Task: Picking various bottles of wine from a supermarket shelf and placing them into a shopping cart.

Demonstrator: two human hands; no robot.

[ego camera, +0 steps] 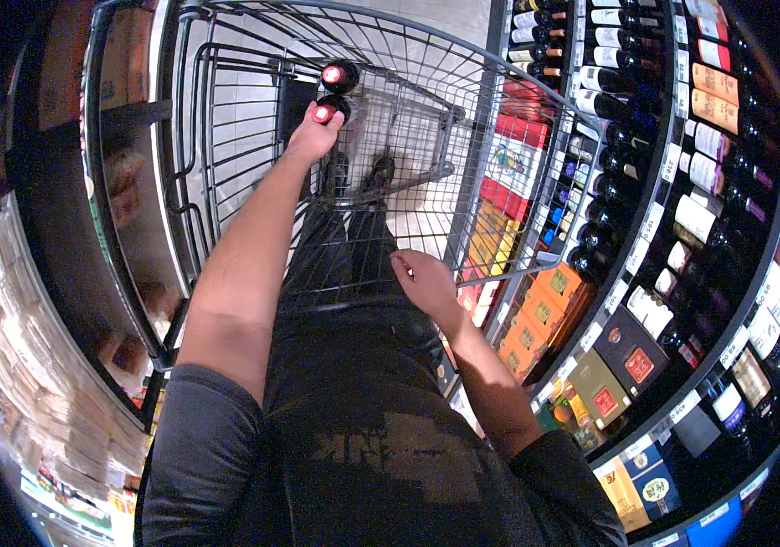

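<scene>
Inside a wire shopping cart (424, 34), two dark bottles with red caps stand side by side at the far left part. My left hand (316, 137) is closed around the top of the nearer bottle (324, 113), thumb and fingers at its cap. Just beyond it stands the other bottle (340, 76), which my hand does not hold. My right hand (424, 284) hangs over the cart's near rim, its fingers loosely curled; whether anything is within them cannot be told. The lower parts of both bottles are hidden from above.
Shelves of wine bottles (694, 215) with price tags rise along the right. Orange boxes (544, 308) and red-and-white boxes (516, 161) sit low beside the cart. The cart's handle (93, 198) runs at the left, with stacked packages (41, 355) beyond it. My feet show through the wires.
</scene>
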